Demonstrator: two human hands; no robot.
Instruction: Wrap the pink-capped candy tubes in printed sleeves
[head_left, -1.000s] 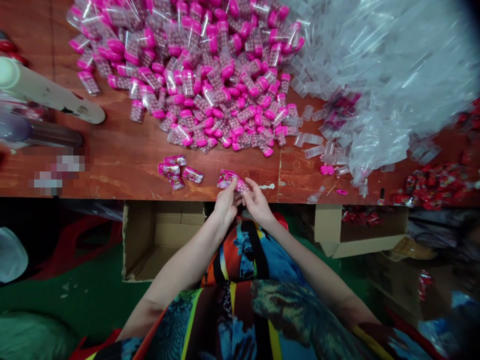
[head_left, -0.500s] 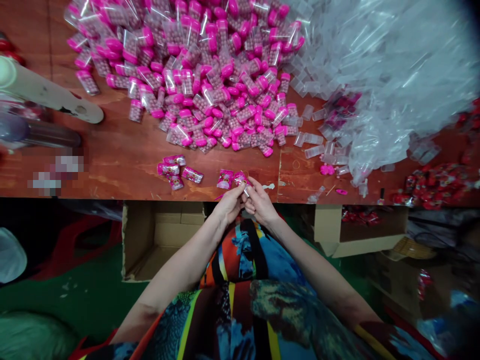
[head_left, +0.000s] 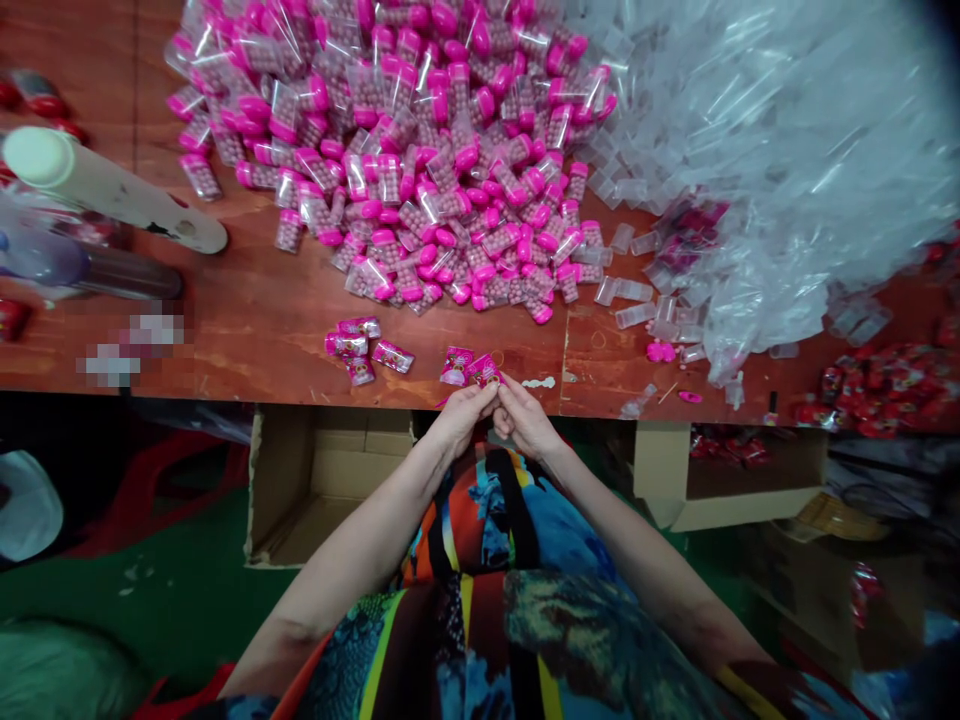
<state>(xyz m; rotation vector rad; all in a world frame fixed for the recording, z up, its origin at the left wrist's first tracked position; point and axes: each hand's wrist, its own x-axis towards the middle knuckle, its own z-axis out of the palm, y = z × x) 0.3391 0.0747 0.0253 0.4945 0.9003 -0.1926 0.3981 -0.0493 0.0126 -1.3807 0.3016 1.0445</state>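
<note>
My left hand (head_left: 466, 412) and my right hand (head_left: 526, 418) meet at the front edge of the table, thumbs and fingertips pinched together. Whatever lies between the fingertips is too small and too covered to make out. Just beyond them is a shiny pink printed packet (head_left: 484, 368), very close to the fingertips; whether they touch it I cannot tell. Beside it on the left lies another pink packet (head_left: 456, 366). Farther left sits a small group of pink wrapped bottles (head_left: 347, 344), with one wrapped piece (head_left: 393, 356) slightly apart.
A big heap of clear bottles with pink caps and beads (head_left: 442, 190) covers the back. Clear plastic bags and empty tubes (head_left: 765, 150) fill the right, near red wrapped pieces (head_left: 892, 385). A white cylinder (head_left: 127, 190) is at left. Open cardboard boxes (head_left: 352, 465) sit below the edge.
The whole view has shifted slightly right and down. My fingertips have drawn closer together, and the small shiny piece seen between them earlier is now hidden.
</note>
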